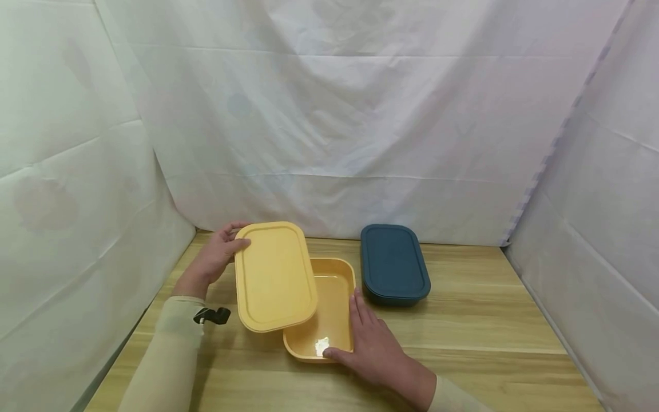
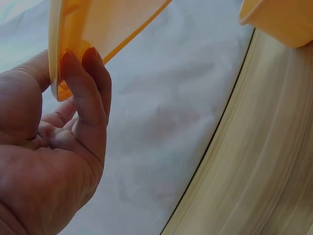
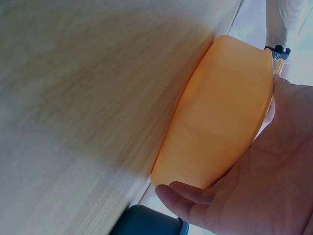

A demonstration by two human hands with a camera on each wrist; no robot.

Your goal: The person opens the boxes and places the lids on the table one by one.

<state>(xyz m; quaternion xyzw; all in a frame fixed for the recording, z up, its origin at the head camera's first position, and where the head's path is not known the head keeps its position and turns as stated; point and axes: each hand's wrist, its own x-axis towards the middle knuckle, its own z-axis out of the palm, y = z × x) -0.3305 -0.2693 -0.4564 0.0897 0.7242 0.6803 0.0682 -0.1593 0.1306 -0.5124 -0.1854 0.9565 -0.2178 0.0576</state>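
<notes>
A yellow lid point(image 1: 276, 276) is pinched at its far left corner by my left hand point(image 1: 218, 256). The thumb lies on its top face and curled fingers point(image 2: 84, 105) reach its underside. Held up, the lid overlaps the left part of a yellow rectangular food container point(image 1: 334, 309), whose inside shows on the right. My right hand point(image 1: 373, 346) rests along the container's right rim with fingers extended, the thumb over the near rim. In the right wrist view, the container's outer side wall point(image 3: 215, 112) shows beside the palm.
Just right of the yellow container stands a dark blue container with its lid on point(image 1: 393, 263). Both containers are on a wood-grain table point(image 1: 479, 320). White cloth point(image 1: 329, 114) hangs behind the table and along both sides. A black strap piece point(image 1: 212, 315) is on the left wrist.
</notes>
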